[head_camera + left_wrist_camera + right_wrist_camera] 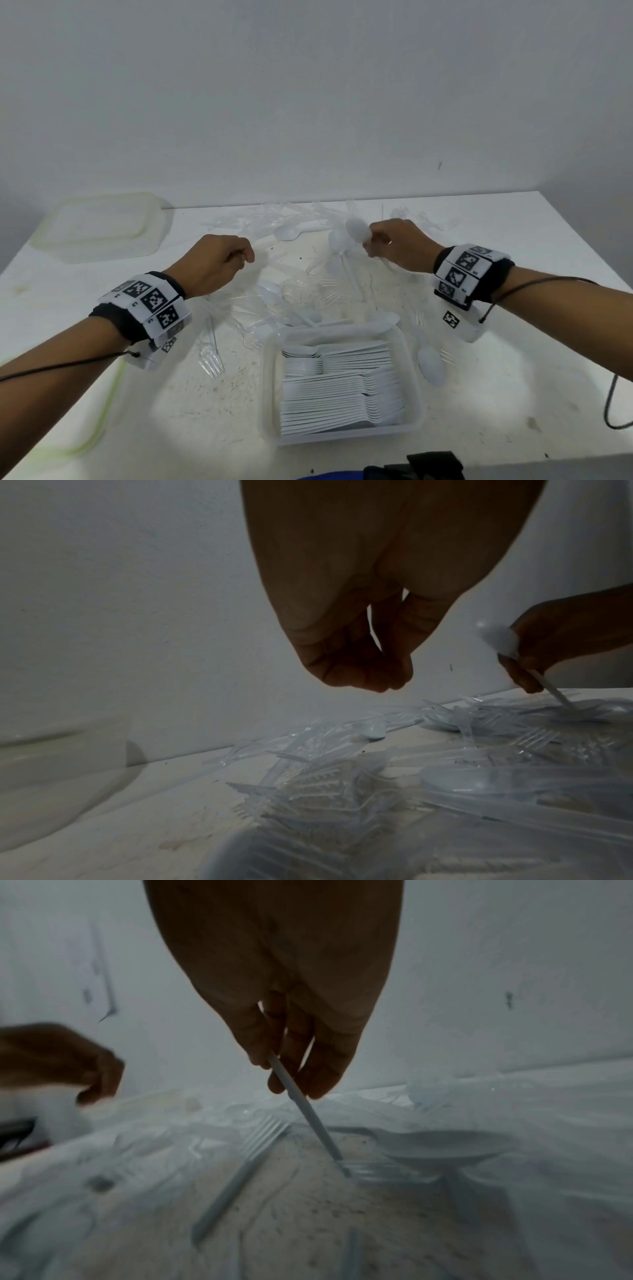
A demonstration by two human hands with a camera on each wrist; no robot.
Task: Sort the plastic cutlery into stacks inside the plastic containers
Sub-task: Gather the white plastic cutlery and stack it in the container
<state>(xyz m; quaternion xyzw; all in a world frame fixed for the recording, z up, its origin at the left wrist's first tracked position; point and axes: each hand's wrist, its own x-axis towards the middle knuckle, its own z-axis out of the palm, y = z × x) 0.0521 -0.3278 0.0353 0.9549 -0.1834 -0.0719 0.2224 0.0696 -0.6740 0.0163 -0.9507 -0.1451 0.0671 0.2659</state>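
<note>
White plastic spoon pinched in my right hand, raised above the loose cutlery pile at the far middle of the surface. Fingers and thumb curl around the handle just under the bowl. Bowl sits up and toward my left; long axis runs steeply down and back toward me. In the right wrist view the handle leaves my fingers and slants down, its end at the clear forks on the surface; contact unclear through blur.

My left hand hovers palm-down over the left side of the pile, wrist bent, fingers curled loosely inward. The left wrist view shows fingertips bunched near the thumb, nothing visible between them, well above the clear forks.

Near container sits just in front of me, between my forearms: stacked white spoons at its far side, stacked white forks nearer me, all handles running left to right. One spoon lies across its far rim. Another white spoon lies on the surface just right of it. Second container, translucent with greenish rim, sits at far left, well apart.
</note>
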